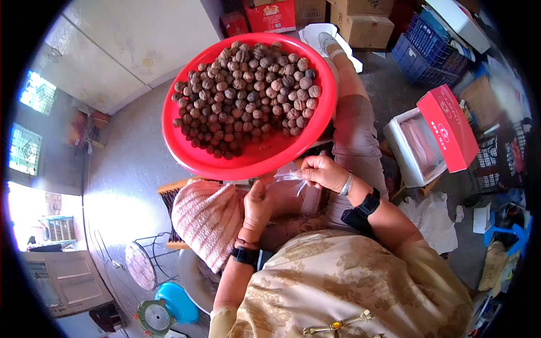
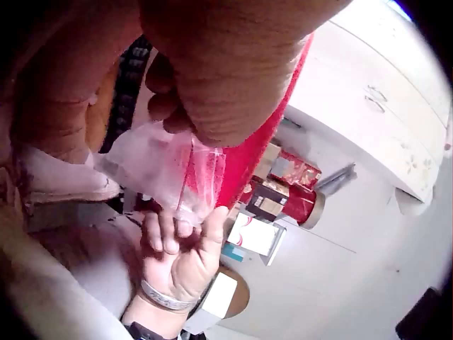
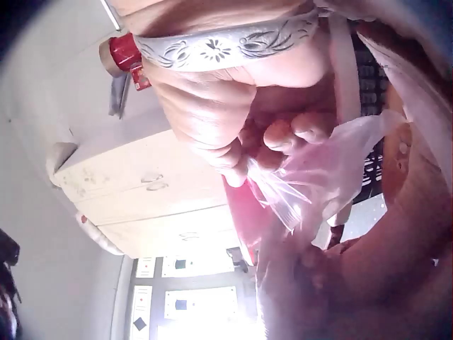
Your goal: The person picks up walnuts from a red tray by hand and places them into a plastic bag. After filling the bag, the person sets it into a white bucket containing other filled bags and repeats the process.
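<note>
In the head view, a person pinches a clear bag [image 1: 290, 176] in the right hand [image 1: 322, 172], the left hand [image 1: 256, 207] curled at its other side; a red basin [image 1: 270, 153] of walnuts [image 1: 242, 90] sits just beyond the grip. In the left wrist view, the film spans the gap between both hands' fingers. In the right wrist view, right fingertips close tightly on gathered plastic; such thin film likely calls for light, even tension, lest it tear.
</note>
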{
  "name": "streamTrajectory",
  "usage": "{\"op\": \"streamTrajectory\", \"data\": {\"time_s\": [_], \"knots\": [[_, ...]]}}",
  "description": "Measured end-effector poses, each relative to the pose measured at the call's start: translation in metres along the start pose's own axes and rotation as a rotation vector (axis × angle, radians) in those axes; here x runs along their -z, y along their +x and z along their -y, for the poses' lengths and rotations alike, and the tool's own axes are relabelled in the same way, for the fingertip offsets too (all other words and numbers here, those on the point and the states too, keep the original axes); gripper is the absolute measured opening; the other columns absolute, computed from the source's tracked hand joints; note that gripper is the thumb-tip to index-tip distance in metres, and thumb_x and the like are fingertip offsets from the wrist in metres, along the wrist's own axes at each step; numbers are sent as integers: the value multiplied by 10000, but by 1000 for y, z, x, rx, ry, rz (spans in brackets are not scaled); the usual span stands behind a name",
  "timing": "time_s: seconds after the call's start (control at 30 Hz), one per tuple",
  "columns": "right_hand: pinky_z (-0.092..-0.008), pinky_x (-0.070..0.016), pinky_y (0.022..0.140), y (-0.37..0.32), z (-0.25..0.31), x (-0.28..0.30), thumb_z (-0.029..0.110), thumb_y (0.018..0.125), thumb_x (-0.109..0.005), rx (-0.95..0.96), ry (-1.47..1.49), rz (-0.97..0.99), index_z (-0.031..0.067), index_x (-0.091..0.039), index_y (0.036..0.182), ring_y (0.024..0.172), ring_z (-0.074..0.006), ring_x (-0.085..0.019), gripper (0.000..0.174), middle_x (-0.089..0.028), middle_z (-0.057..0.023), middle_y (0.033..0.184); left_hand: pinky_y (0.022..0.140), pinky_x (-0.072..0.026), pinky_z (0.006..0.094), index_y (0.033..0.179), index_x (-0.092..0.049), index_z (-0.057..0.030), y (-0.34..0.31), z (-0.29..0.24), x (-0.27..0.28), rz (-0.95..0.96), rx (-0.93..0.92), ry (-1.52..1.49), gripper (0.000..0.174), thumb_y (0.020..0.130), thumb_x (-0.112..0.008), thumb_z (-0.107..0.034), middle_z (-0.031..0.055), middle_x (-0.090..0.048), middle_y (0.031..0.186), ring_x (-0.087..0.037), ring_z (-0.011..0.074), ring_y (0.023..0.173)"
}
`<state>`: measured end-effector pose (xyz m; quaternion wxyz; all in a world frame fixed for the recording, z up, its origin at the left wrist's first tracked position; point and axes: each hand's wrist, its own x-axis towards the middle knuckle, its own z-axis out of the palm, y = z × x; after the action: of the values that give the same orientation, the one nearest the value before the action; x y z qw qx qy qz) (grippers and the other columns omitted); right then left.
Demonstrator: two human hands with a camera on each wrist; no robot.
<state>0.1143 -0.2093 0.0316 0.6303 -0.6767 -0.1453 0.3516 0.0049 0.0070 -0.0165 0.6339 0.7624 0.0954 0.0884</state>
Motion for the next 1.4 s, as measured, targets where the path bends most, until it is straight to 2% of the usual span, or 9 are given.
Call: {"op": "streamTrajectory", "data": {"time_s": [0.17, 0.3, 0.4, 0.5, 0.93, 1.1, 1.17, 1.27, 1.4], "knots": [[-320, -510, 609, 19, -31, 15, 274, 867, -736, 350, -515, -243, 29, -655, 786, 620, -160, -635, 270, -667, -82, 671, 637, -462, 230, 1157, -672, -38, 2, -57, 17, 80, 70, 304, 256, 911, -600, -32, -5, -647, 816, -528, 64, 692], [-353, -529, 652, 26, -40, 19, 294, 842, -745, 220, -474, -265, 31, -675, 787, 660, -203, -669, 278, -692, -126, 723, 607, -475, 238, 1077, -659, 11, 3, -101, 29, 231, -42, 225, 174, 923, -621, -60, 6, -635, 777, -549, 64, 680], [-356, -522, 630, 29, -45, 16, 316, 830, -753, 229, -372, -295, 34, -658, 767, 643, -207, -662, 304, -679, -117, 702, 600, -456, 212, 1035, -657, 12, 16, -109, 44, 144, 189, 41, 136, 914, -640, -50, 7, -656, 831, -550, 53, 700], [-361, -516, 620, 29, -44, 16, 313, 822, -756, 214, -370, -299, 34, -652, 765, 640, -224, -659, 303, -673, -116, 699, 606, -457, 214, 1026, -666, -8, 49, -147, 45, 97, 25, 318, 128, 908, -652, -55, -5, -649, 825, -553, 58, 708], [-409, -520, 663, 37, -55, 16, 310, 816, -724, 204, -410, -313, 46, -630, 749, 721, -311, -668, 289, -664, -142, 731, 843, -510, 488, 1236, -570, -91, 199, -91, 16, 329, -327, 1035, 395, 847, -635, -116, 219, -626, 1115, -617, 435, 997], [-418, -516, 654, 37, -59, 16, 318, 815, -726, 268, -460, -287, 45, -624, 753, 725, -324, -668, 298, -658, -152, 727, 866, -508, 495, 1256, -571, -98, 230, -72, 11, 359, -311, 1111, 432, 828, -625, -97, 233, -626, 1110, -614, 429, 1017], [-341, -507, 621, 36, -56, 15, 231, 817, -751, 256, -412, -264, 36, -606, 784, 640, -190, -633, 245, -632, -88, 676, 861, -511, 488, 1233, -586, -90, 239, -60, 13, 436, -349, 1165, 414, 821, -630, -96, 232, -629, 1110, -622, 423, 1007], [-409, -512, 643, 37, -58, 14, 309, 823, -725, 231, -358, -254, 41, -617, 760, 694, -310, -659, 295, -646, -156, 709, 859, -513, 479, 1196, -606, -78, 239, -62, 7, 430, -279, 1154, 385, 813, -632, -90, 230, -639, 1094, -623, 423, 1002], [-403, -512, 645, 36, -55, 16, 301, 828, -717, 265, -395, -265, 38, -621, 766, 681, -301, -654, 286, -647, -153, 707, 815, -525, 457, 1131, -637, -69, 239, -56, 8, 359, -300, 1090, 316, 822, -663, -129, 210, -665, 1028, -649, 395, 941]]}}
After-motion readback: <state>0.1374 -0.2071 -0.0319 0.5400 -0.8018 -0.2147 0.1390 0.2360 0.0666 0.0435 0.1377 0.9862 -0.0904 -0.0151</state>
